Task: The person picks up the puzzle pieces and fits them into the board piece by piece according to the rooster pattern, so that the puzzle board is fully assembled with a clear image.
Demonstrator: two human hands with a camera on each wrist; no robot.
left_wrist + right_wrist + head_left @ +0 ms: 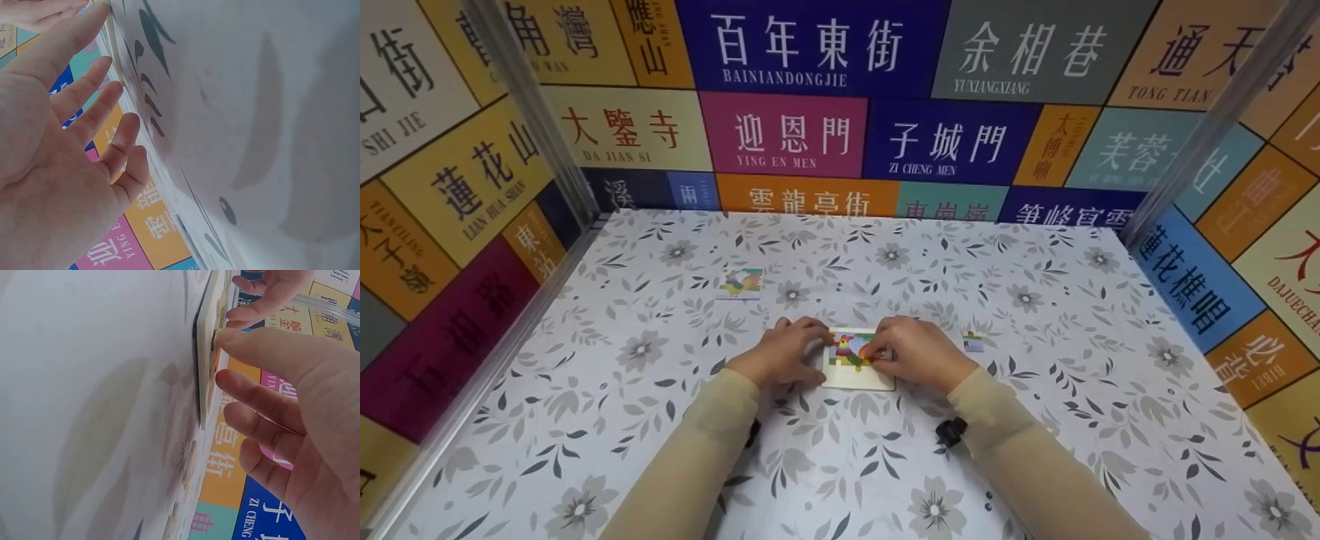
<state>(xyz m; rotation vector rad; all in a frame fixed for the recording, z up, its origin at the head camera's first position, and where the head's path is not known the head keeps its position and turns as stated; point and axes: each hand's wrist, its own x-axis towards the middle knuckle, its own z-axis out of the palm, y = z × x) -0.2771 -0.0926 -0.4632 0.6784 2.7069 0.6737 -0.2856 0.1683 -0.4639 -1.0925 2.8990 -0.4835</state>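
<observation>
A small pale puzzle board lies on the tabletop, its upper part filled with colourful pieces that show a bird. My left hand holds the board's left side, thumb by the lower corner and a finger at the upper one. In the left wrist view, the other fingers of that hand are loosely bent. From the right, my right hand pinches a puzzle piece at the board's surface. That piece is mostly hidden by the fingertips. The right hand's other fingers curve beside the board in the right wrist view.
Loose puzzle pieces lie together at the back left. More loose pieces sit just right of the right hand, partly hidden. The floral tabletop is bounded by panels of street-name signs behind and at both sides.
</observation>
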